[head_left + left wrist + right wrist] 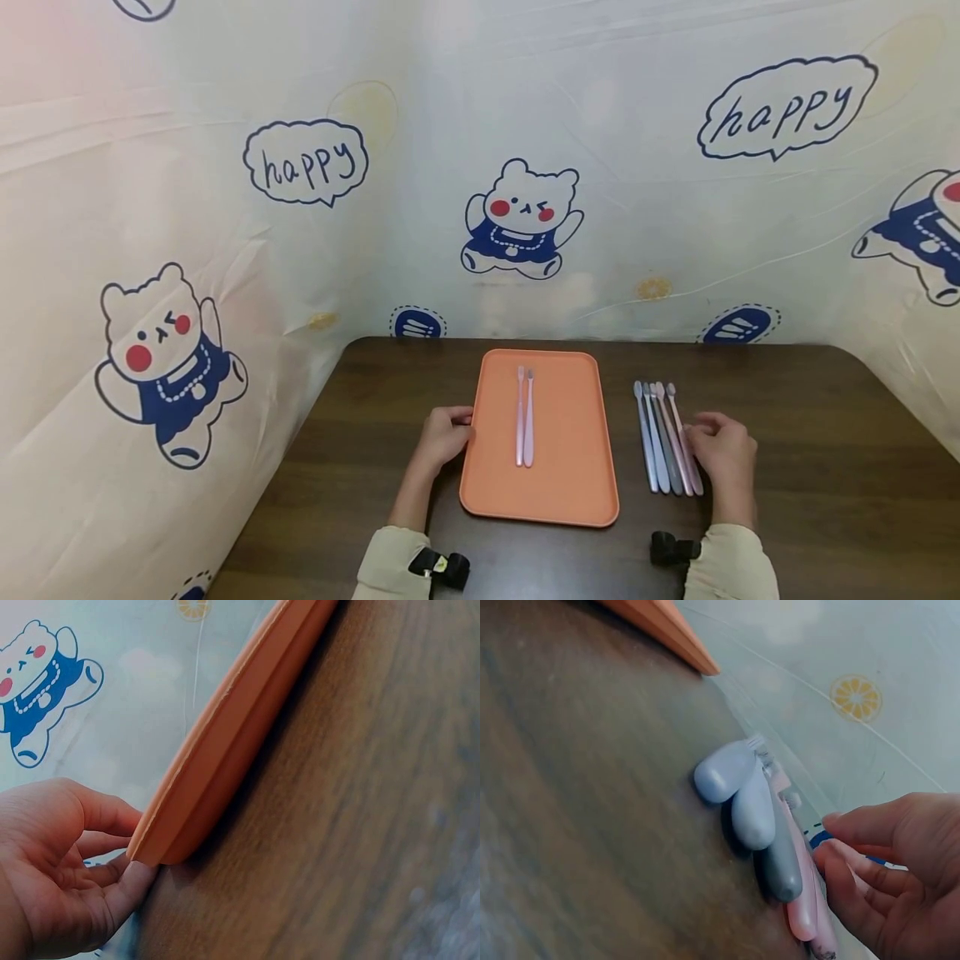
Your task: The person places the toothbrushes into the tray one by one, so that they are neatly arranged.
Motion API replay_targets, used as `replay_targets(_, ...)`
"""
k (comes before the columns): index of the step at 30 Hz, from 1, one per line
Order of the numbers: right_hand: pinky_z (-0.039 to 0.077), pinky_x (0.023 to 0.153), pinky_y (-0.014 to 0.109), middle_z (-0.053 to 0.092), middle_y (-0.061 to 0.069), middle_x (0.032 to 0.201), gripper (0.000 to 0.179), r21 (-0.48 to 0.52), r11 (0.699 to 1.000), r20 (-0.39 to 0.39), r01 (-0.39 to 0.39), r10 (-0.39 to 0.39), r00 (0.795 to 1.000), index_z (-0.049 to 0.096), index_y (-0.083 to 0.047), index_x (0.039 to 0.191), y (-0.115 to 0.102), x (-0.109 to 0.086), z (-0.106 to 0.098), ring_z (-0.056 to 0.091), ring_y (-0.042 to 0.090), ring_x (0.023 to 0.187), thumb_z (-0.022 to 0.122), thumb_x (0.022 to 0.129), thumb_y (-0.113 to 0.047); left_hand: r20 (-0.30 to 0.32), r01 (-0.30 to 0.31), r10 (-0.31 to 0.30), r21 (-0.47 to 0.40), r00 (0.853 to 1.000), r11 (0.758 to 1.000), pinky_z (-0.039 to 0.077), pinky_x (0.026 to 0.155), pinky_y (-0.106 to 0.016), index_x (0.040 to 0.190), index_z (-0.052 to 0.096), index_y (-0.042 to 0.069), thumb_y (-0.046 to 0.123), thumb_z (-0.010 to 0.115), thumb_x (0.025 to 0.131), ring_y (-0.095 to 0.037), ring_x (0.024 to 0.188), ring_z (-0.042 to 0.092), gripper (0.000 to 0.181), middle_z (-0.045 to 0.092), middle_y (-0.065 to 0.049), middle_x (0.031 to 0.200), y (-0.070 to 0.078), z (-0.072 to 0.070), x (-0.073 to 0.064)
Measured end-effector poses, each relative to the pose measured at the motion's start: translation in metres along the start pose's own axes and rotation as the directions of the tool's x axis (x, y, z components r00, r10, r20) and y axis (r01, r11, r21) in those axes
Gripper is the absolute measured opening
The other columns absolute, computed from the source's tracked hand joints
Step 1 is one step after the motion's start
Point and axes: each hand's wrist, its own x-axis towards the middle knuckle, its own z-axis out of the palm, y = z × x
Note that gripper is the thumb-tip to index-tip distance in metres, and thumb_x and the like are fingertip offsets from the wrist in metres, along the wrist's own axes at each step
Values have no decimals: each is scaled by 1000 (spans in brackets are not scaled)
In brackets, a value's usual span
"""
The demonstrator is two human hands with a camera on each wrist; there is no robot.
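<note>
An orange tray [570,492] lies on the table with two pink toothbrushes, one [520,417] beside the other [528,425], side by side on it. My left hand [446,435] pinches the tray's left rim; in the left wrist view the thumb is low at the edge and the fingers bend against its side. Right of the tray lie several toothbrushes in a row: light blue ones [647,442], a grey one [666,450] and pink ones [686,450]. My right hand [723,458] is at the outermost pink toothbrush, its fingers loosely bent and fingertips right beside the handle.
The dark wooden table [345,517] has rounded far corners. A pale printed sheet [420,167] with bears and lettering hangs behind and along its sides. Each sleeve carries a black wrist camera, one at the left [450,571] and one at the right [671,548].
</note>
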Motion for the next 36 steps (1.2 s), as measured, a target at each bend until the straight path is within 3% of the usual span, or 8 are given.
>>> replay_targets(15, 50, 74, 44, 66, 33, 118, 42, -112, 994, 105, 0, 12, 994, 63, 9, 124, -3, 0, -6, 61, 39, 96, 64, 95, -22, 3, -12, 12, 5, 1000, 1000, 52, 62, -25, 122, 69, -9, -6, 61, 79, -14, 78, 63, 44, 69, -19, 100, 6, -3, 0)
replay_targets(26, 50, 81, 55, 66, 36, 116, 37, -186, 981, 80, 52, -37, 996, 68, 11, 116, -5, -3, -1, 61, 48, 99, 63, 94, -18, 18, -1, 1, 2, 1000, 1000, 51, 63, -24, 122, 69, -9, -5, 61, 80, -15, 80, 63, 43, 70, -19, 101, 2, -3, -2)
replay_targets(36, 51, 76, 51, 66, 35, 111, 36, -247, 964, 190, 96, -49, 980, 65, 13, 117, -9, -2, -3, 62, 42, 90, 62, 95, -16, 11, -9, 10, -11, 1000, 1000, 50, 62, -23, 122, 69, -9, -6, 60, 79, -15, 80, 62, 43, 70, -19, 100, 3, -2, -2)
